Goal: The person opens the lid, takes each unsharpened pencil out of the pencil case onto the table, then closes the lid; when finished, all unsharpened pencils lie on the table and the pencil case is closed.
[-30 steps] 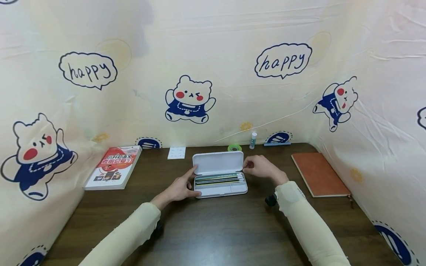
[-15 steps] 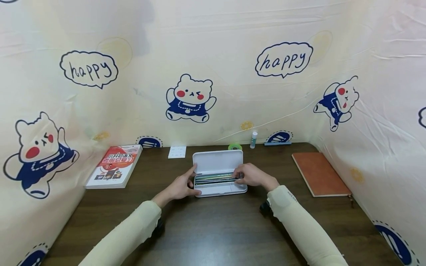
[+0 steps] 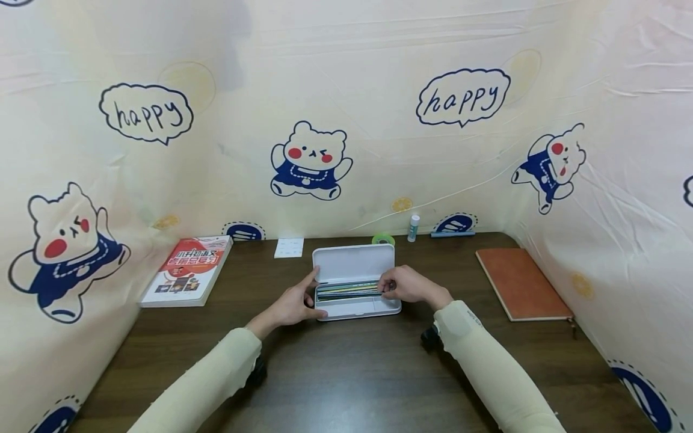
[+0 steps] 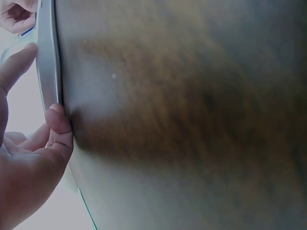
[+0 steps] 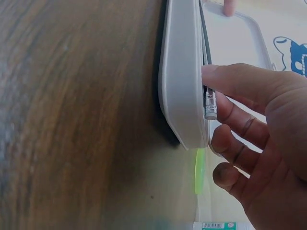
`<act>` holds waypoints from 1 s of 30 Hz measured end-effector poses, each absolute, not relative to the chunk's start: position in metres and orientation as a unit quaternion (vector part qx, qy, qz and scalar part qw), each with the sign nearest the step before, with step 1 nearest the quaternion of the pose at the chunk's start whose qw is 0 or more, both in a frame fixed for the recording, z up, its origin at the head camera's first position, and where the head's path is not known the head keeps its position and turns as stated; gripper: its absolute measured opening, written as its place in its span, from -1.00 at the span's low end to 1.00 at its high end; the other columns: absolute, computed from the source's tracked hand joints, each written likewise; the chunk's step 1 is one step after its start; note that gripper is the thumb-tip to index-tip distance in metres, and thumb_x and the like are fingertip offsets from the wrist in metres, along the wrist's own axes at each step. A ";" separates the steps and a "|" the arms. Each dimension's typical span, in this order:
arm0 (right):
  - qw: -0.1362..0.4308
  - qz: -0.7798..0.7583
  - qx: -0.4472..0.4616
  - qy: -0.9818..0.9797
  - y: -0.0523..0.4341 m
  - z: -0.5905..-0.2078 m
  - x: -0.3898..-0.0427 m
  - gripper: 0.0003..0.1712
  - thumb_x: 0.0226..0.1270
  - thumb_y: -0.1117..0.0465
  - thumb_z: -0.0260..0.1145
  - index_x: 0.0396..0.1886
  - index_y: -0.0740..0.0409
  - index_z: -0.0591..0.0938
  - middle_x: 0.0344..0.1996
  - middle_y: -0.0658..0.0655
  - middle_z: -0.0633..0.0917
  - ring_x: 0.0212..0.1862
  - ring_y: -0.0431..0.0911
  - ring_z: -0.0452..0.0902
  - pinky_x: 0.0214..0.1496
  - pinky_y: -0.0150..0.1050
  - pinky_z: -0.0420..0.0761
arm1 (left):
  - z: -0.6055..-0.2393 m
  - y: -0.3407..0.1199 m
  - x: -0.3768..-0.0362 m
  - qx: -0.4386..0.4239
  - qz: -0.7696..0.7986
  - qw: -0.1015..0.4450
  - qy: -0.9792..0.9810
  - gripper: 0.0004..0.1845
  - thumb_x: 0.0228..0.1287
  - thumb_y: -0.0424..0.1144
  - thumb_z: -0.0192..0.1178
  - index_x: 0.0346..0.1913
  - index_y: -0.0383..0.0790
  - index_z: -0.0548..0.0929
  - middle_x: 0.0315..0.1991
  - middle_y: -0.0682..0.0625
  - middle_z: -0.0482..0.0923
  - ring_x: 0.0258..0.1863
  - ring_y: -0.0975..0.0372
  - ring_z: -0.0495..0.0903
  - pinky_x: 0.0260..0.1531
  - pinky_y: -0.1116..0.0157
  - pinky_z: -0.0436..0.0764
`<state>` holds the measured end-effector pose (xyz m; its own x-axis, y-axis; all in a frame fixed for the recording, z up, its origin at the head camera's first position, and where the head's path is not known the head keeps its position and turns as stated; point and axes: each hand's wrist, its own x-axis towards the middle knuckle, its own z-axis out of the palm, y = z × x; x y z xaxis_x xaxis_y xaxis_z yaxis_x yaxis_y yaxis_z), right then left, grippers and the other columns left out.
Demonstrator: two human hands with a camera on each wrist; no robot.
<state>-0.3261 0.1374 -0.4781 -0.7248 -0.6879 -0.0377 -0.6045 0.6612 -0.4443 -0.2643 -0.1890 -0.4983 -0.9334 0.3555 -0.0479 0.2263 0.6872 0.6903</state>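
Two cream sleeves come in over the near part of a dark wooden table. The left hand holds the left end of a white pencil case, its thumb at the front corner and its index finger against the raised lid. At the opposite end, the right hand pinches a pencil near its silver end between thumb and forefinger, the other fingers loosely bent. The fingers cover part of the bundle, so it seems to be a single pencil, though I cannot be sure. Other pencils lie lengthwise in the rear part of the case, before the hinge.

Farther off, a brown notebook lies to the right and a red and white book to the left. Along the back edge are a white paper, a green tape roll just behind the lid, an upright glue stick and a slim blue object. Behind them hangs a cream cloth printed with cartoon bears.
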 end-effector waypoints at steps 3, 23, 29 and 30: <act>0.099 -0.218 -0.346 0.907 0.142 -0.476 -0.328 -0.91 0.28 0.25 0.40 -0.31 -0.07 0.74 -0.42 -0.14 0.66 -0.32 -0.25 0.49 -0.19 -0.33 0.53 | -0.498 -0.189 -0.265 0.158 0.365 0.091 0.913 0.25 0.04 -0.09 0.55 0.62 -0.07 -0.14 0.29 -0.18 0.48 -0.35 0.31 0.52 -0.36 0.37 0.51; 0.087 -0.294 -0.255 0.917 0.225 -0.454 -0.339 -0.94 0.30 0.24 0.40 -0.26 0.06 0.76 -0.37 -0.03 0.71 -0.29 -0.13 0.51 -0.21 -0.24 0.52 | -0.500 -0.190 -0.264 0.151 0.369 0.095 0.912 0.26 0.03 -0.10 0.55 0.63 -0.05 -0.14 0.27 -0.16 0.49 -0.34 0.29 0.51 -0.35 0.39 0.49; 0.091 -0.292 -0.223 0.926 0.255 -0.455 -0.340 -0.92 0.31 0.25 0.39 -0.24 0.04 0.76 -0.31 0.00 0.74 -0.26 -0.11 0.52 -0.17 -0.23 0.54 | -0.500 -0.189 -0.264 0.148 0.366 0.094 0.914 0.25 0.03 -0.09 0.56 0.63 -0.04 -0.14 0.26 -0.15 0.49 -0.32 0.29 0.52 -0.33 0.39 0.49; 0.095 -0.293 -0.216 0.927 0.260 -0.455 -0.340 -0.92 0.31 0.25 0.38 -0.23 0.04 0.76 -0.30 0.00 0.74 -0.25 -0.10 0.52 -0.15 -0.22 0.54 | -0.499 -0.189 -0.264 0.149 0.367 0.095 0.913 0.26 0.03 -0.10 0.55 0.63 -0.05 -0.14 0.26 -0.16 0.49 -0.31 0.28 0.52 -0.33 0.38 0.49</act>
<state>-0.3401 0.2595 -0.4552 -0.8888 -0.4556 -0.0494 -0.3446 0.7356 -0.5832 -0.2636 -0.1891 -0.4995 -0.9377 0.3415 -0.0643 0.2022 0.6866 0.6983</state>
